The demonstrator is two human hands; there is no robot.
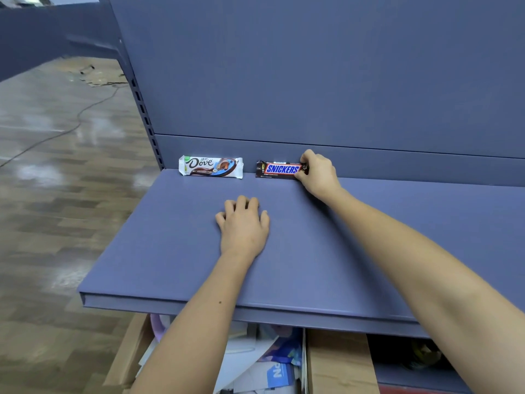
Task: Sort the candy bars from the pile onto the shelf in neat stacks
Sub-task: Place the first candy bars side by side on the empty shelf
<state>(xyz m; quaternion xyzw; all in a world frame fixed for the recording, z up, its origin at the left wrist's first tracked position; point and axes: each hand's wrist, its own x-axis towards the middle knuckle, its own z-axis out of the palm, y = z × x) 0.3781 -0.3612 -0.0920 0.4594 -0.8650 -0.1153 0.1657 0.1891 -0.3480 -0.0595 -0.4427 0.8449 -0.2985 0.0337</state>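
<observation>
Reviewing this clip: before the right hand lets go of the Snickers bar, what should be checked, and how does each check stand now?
1. Right hand pinches the Snickers bar at its right end: ok.
2. Bar sits at the back of the shelf, by the back panel: ok.
3. Label faces forward and is readable: ok.
4. Bar is apart from the Dove bar to its left, no overlap: ok.
5. Left hand rests on the shelf, holding nothing, free for the next bar: ok.
6. Pile of remaining bars: out of view, cannot tell.
</observation>
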